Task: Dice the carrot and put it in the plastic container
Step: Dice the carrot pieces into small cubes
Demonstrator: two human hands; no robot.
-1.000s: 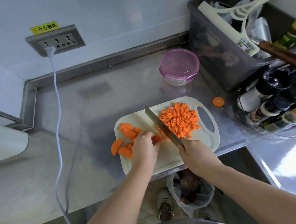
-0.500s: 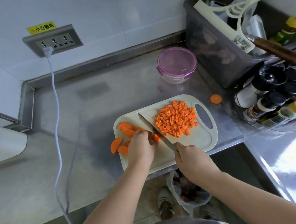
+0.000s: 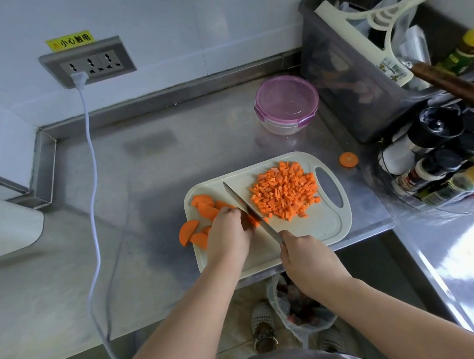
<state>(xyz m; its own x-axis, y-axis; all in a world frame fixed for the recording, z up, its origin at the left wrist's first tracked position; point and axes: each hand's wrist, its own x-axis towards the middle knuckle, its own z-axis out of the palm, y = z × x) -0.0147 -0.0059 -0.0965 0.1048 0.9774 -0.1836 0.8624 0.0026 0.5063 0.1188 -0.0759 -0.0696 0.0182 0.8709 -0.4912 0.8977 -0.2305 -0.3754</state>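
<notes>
A pile of diced carrot (image 3: 284,194) lies on the right half of the pale cutting board (image 3: 318,227). Half-round carrot slices (image 3: 203,205) sit at the board's left end, some over its edge. My left hand (image 3: 228,236) holds down carrot pieces with curled fingers; those pieces are mostly hidden under it. My right hand (image 3: 305,256) grips the handle of a knife (image 3: 248,210), whose blade runs diagonally right beside my left fingers. The plastic container (image 3: 286,105), with a purple lid on it, stands behind the board.
One round carrot slice (image 3: 348,159) lies on the steel counter right of the board. A dark bin (image 3: 344,91) and a rack of spice bottles (image 3: 435,163) crowd the right. A white cable (image 3: 91,170) hangs from the wall socket. A bag-lined bin (image 3: 297,310) stands below the counter edge.
The knife blade has shifted left, away from the diced pile and up against my left fingers. My left hand stays on the carrot pieces.
</notes>
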